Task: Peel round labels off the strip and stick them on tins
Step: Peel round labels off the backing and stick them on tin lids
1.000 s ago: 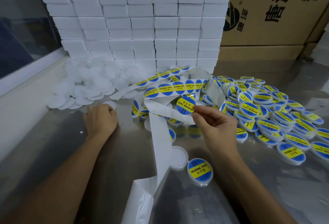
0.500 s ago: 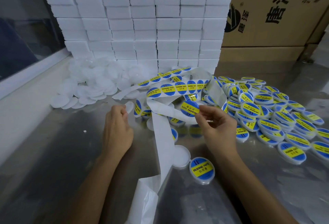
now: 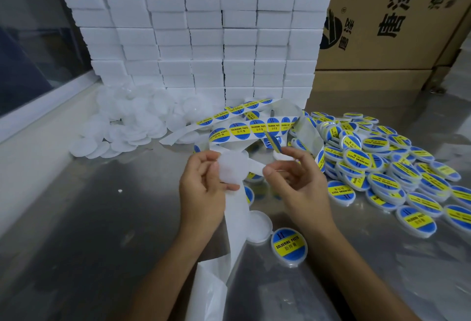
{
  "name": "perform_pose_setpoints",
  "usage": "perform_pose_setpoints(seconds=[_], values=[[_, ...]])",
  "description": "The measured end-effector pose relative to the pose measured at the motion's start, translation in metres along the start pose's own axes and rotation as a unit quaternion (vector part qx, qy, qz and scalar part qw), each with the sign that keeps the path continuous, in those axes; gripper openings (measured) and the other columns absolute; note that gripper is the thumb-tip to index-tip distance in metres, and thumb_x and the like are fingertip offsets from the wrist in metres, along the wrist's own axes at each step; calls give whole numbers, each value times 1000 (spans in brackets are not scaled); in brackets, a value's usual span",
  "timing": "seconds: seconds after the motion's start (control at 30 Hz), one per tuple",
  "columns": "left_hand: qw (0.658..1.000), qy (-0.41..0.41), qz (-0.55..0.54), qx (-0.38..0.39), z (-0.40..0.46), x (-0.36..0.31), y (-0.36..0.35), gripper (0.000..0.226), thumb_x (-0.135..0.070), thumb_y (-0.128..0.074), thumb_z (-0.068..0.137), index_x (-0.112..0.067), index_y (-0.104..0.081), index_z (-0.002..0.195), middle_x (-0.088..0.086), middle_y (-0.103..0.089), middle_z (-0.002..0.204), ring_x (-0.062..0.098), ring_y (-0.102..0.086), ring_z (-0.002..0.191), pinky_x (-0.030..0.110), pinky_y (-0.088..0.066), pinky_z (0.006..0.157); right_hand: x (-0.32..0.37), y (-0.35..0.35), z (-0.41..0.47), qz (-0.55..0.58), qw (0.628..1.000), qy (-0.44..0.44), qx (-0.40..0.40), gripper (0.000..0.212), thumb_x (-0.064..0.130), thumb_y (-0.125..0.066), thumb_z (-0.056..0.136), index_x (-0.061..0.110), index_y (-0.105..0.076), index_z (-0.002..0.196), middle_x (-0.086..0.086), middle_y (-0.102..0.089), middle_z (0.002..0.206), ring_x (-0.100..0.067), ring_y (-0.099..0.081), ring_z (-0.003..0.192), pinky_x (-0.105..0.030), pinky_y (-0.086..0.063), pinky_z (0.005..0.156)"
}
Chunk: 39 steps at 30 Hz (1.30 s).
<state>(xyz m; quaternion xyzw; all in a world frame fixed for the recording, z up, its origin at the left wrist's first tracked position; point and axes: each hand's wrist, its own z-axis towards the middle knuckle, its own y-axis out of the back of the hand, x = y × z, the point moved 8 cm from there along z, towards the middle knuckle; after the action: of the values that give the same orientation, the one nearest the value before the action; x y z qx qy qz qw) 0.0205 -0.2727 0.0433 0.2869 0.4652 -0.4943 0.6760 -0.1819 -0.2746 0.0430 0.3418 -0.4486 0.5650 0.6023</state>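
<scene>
My left hand (image 3: pixel 202 188) holds a plain white round tin (image 3: pixel 232 170) up above the table, fingers curled round its edge. My right hand (image 3: pixel 298 180) pinches a peeled blue and yellow round label (image 3: pixel 274 142), seen almost edge-on, just right of the tin. The label strip (image 3: pixel 254 128) with several labels on it loops behind both hands, and its empty white backing (image 3: pixel 237 221) trails toward me. A labelled tin (image 3: pixel 289 246) and an unlabelled white tin (image 3: pixel 258 226) lie below my hands.
A heap of labelled tins (image 3: pixel 382 167) covers the right of the metal table (image 3: pixel 102 218). Unlabelled white tins (image 3: pixel 132 121) are piled at the back left. Stacked white boxes (image 3: pixel 204 27) and brown cartons (image 3: pixel 395 14) stand behind.
My left hand picked a white tin from the left pile and brought it up to the centre. My right hand pulled the label free of the strip and turned it toward the tin.
</scene>
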Motion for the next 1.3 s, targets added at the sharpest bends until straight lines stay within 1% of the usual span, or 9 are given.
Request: perform_pose_setpoints(seconds=[0.1, 0.2, 0.3, 0.43, 0.57, 0.7, 0.83, 1.03, 1.3], values=[[995, 55, -67, 59, -9, 4, -17, 24, 3, -50, 96, -19, -58, 98, 14, -70, 98, 29, -72, 85, 28, -59, 63, -6, -14, -4, 23, 999, -23, 36, 46, -1, -78, 78, 19, -59, 115, -10, -74, 84, -18, -71, 77, -24, -56, 71], [976, 134, -138, 103, -14, 14, -26, 24, 11, -54, 91, -9, -60, 102, 14, -74, 94, 28, -73, 86, 29, -59, 66, -11, -13, -4, 23, 998, -43, 26, 41, -4, -76, 79, 16, -62, 113, -11, -75, 79, -19, -71, 74, -26, -58, 70], [958, 199, -169, 117, -15, 25, -27, 23, 7, -62, 87, -9, -63, 103, 14, -75, 94, 30, -73, 88, 28, -59, 69, -10, -9, -3, 33, 998, -49, 17, 38, -2, -76, 80, 17, -63, 110, -13, -75, 80, -21, -72, 77, -29, -59, 74], [943, 242, -202, 109, -16, 34, -24, 25, 0, -70, 81, -5, -66, 105, 15, -75, 97, 31, -73, 92, 29, -59, 71, -9, -10, -4, 16, 999, -42, 22, 34, 1, -76, 81, 20, -66, 107, -9, -75, 81, -18, -73, 77, -27, -59, 73], [939, 256, -215, 86, -14, 35, -20, 42, -12, -75, 66, -2, -67, 105, 16, -75, 99, 30, -73, 93, 29, -59, 72, -5, -2, -4, -36, 999, -18, -20, 14, 11, -74, 86, 20, -71, 97, -5, -74, 91, -9, -70, 78, -26, -56, 66], [934, 267, -231, 56, -11, 36, -14, 39, -7, -73, 68, 1, -67, 105, 16, -75, 98, 28, -73, 89, 28, -59, 70, -2, 16, 2, 8, 997, -41, -72, 4, 12, -72, 87, 15, -74, 85, 1, -74, 75, -6, -66, 68, -18, -52, 58], [934, 264, -236, 52, -11, 35, -14, 37, -8, -75, 62, -1, -68, 98, 15, -76, 91, 27, -74, 82, 27, -59, 67, -8, 9, 1, 37, 994, -102, -21, 3, 13, -73, 85, 13, -76, 83, 0, -72, 68, -5, -64, 62, -18, -51, 55], [938, 252, -225, 76, -11, 33, -17, 45, -15, -79, 57, 0, -69, 98, 17, -75, 91, 28, -74, 83, 27, -58, 66, -4, -6, -2, 34, 996, -77, 21, 5, 5, -72, 85, 9, -75, 84, 2, -75, 72, 0, -67, 62, -11, -49, 57], [941, 247, -215, 87, -12, 30, -18, 47, -19, -82, 51, -4, -70, 94, 18, -75, 91, 30, -74, 84, 28, -59, 67, -6, -6, -1, 28, 997, -75, 18, 5, 5, -73, 84, 9, -75, 84, 0, -76, 74, -1, -68, 63, -11, -49, 57]])
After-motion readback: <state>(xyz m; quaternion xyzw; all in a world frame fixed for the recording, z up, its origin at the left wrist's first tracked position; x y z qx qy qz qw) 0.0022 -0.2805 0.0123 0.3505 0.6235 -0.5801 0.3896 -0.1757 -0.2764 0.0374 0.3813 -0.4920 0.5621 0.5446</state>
